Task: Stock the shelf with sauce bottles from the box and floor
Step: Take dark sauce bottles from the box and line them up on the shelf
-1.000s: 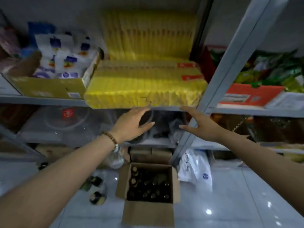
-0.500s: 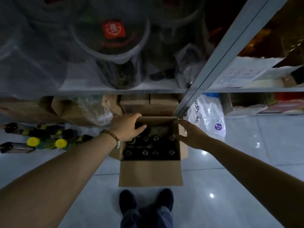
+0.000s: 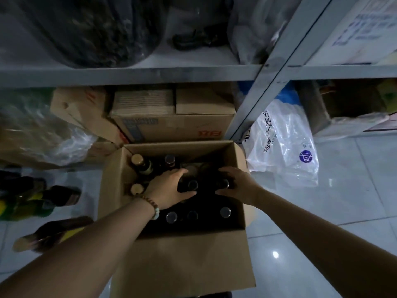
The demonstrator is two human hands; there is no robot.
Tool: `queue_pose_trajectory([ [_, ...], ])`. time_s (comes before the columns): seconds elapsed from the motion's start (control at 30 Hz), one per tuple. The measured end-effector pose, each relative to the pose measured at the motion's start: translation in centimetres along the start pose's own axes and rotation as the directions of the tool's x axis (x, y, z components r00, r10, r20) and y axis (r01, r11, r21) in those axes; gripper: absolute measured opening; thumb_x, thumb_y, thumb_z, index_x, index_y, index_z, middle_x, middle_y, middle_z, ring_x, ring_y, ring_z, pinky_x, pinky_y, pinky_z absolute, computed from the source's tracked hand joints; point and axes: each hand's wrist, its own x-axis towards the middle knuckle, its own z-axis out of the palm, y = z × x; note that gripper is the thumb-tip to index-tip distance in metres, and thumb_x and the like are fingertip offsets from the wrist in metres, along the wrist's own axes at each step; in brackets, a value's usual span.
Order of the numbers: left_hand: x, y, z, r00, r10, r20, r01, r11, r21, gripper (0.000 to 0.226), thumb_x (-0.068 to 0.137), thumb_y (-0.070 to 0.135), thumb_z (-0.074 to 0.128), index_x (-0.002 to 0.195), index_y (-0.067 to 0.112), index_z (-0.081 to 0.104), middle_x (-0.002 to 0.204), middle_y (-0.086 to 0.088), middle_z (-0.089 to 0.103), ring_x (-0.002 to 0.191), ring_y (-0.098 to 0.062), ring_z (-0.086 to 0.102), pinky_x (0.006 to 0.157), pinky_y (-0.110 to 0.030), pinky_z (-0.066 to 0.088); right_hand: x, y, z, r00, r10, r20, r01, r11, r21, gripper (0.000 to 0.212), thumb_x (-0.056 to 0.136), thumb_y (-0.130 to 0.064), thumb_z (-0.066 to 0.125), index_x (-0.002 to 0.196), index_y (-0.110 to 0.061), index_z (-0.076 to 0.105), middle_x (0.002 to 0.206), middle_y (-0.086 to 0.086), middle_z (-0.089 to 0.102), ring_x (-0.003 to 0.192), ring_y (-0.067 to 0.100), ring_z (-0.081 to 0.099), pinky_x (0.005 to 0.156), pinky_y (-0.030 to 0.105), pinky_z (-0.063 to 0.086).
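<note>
**Both hands in the box, 1 bottle each**

Metal shelf (image 3: 129, 74) runs across the top. The level under it is packed with closed cartons (image 3: 171, 125). Open box (image 3: 182, 254) sits on the tiled floor (image 3: 333, 211) in front, flaps out. Loose bottles (image 3: 53, 196) lie on their sides on the floor, off the box's left edge. Plastic bag (image 3: 283, 151) sits off its far-right corner.

Inside the box the bottles stand upright: 2 tan-capped bottles (image 3: 137, 159) along the left wall and 3 dark-capped bottles (image 3: 192, 215) in a row by the near edge.

Left hand (image 3: 169, 188) is at the box's middle, thumb and fingers wrapped round the shoulder of a dark bottle (image 3: 190, 184). Right hand (image 3: 238, 186) is just beside it, curled round a 2nd bottle (image 3: 224, 183) toward the right wall.

Probably full glass: heavy for the size, rigid, smooth and breakable, and likely to knock neighbours coming out. Best hold is round the neck or shoulder below the cap, lifting straight up, 1 per hand.
</note>
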Motion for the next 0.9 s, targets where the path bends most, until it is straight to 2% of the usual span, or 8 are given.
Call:
queue_pose_trajectory([
  [0.13, 3.0, -1.1, 3.3, 0.999, 0.039, -0.017, -0.04, 0.999, -0.033, 0.064, 0.079, 0.057, 0.062, 0.133, 0.027, 0.045, 0.133, 0.006, 0.053, 0.119, -0.014, 0.051, 0.092, -0.029, 0.046, 2.8, 1.8, 2.2, 0.999, -0.041, -0.013, 0.04, 0.997, -0.059, 0.055, 0.075, -0.025, 0.078, 0.126, -0.018, 0.057, 0.129, 0.005, 0.057, 0.119, 0.024, 0.053, 0.102, 0.038, 0.043],
  [0.27, 4.6, -1.9, 5.2, 0.995, 0.066, -0.069, -0.072, 0.993, -0.094, 0.051, 0.076, 0.051, 0.069, 0.12, 0.026, 0.06, 0.114, 0.006, 0.066, 0.106, -0.011, 0.06, 0.085, -0.031, 0.051, 4.7, 2.4, 2.7, 0.996, -0.093, -0.012, 0.088, 0.97, -0.226, 0.04, 0.078, -0.032, 0.074, 0.117, -0.027, 0.063, 0.118, -0.002, 0.063, 0.107, 0.019, 0.058, 0.085, 0.025, 0.043],
  [0.43, 5.7, -2.4, 5.7, 0.991, 0.083, -0.103, -0.091, 0.993, -0.076, 0.042, 0.072, 0.051, 0.072, 0.107, 0.029, 0.066, 0.104, 0.01, 0.068, 0.098, -0.008, 0.061, 0.079, -0.029, 0.052, 5.6, 1.9, 2.8, 0.995, -0.071, 0.065, 0.094, 0.858, -0.504, 0.047, 0.079, -0.042, 0.071, 0.122, -0.031, 0.058, 0.122, -0.002, 0.061, 0.111, 0.022, 0.057, 0.083, 0.027, 0.041],
  [0.5, 6.1, -2.7, 5.7, 0.991, 0.103, -0.087, -0.108, 0.993, -0.048, 0.041, 0.071, 0.054, 0.072, 0.104, 0.03, 0.067, 0.101, 0.011, 0.068, 0.095, -0.007, 0.061, 0.078, -0.028, 0.052, 5.8, 1.8, 3.2, 0.995, -0.075, 0.059, 0.095, 0.819, -0.566, 0.048, 0.079, -0.042, 0.07, 0.123, -0.029, 0.057, 0.121, 0.0, 0.062, 0.11, 0.023, 0.059, 0.081, 0.027, 0.04],
  [0.63, 6.4, -3.2, 5.2, 0.987, 0.144, -0.07, -0.145, 0.989, -0.022, 0.04, 0.071, 0.057, 0.069, 0.1, 0.03, 0.067, 0.096, 0.012, 0.069, 0.089, -0.006, 0.061, 0.073, -0.028, 0.052, 6.1, 1.3, 3.5, 0.999, -0.048, -0.003, 0.037, 0.814, -0.58, 0.047, 0.078, -0.04, 0.072, 0.12, -0.021, 0.06, 0.118, 0.004, 0.064, 0.108, 0.026, 0.06, 0.083, 0.03, 0.044],
  [0.73, 6.5, -3.4, 5.2, 0.983, 0.147, -0.108, -0.16, 0.979, -0.125, 0.032, 0.074, 0.049, 0.071, 0.097, 0.027, 0.069, 0.092, 0.013, 0.068, 0.086, -0.004, 0.061, 0.068, -0.021, 0.048, 6.2, 1.0, 3.2, 0.999, 0.027, -0.016, -0.032, 0.839, -0.544, 0.044, 0.078, -0.034, 0.074, 0.116, -0.016, 0.062, 0.117, 0.006, 0.064, 0.108, 0.027, 0.06, 0.085, 0.031, 0.047],
  [0.83, 6.3, -3.2, 5.3, 0.985, 0.132, -0.11, -0.155, 0.96, -0.234, 0.031, 0.075, 0.038, 0.074, 0.1, 0.02, 0.069, 0.097, 0.007, 0.069, 0.094, -0.008, 0.061, 0.083, -0.028, 0.05, 6.2, 0.9, 3.1, 0.999, 0.036, -0.033, -0.048, 0.863, -0.502, 0.041, 0.079, -0.028, 0.074, 0.115, -0.013, 0.063, 0.117, 0.009, 0.064, 0.108, 0.027, 0.06, 0.085, 0.031, 0.047],
  [0.9, 5.9, -2.8, 5.2, 0.983, 0.126, -0.131, -0.159, 0.946, -0.281, 0.027, 0.076, 0.034, 0.074, 0.097, 0.017, 0.069, 0.095, 0.005, 0.069, 0.093, -0.01, 0.062, 0.085, -0.035, 0.05, 5.8, 0.9, 2.9, 0.997, 0.026, -0.068, -0.055, 0.887, -0.458, 0.037, 0.079, -0.026, 0.074, 0.112, -0.013, 0.064, 0.114, 0.008, 0.064, 0.106, 0.026, 0.06, 0.081, 0.029, 0.046],
])
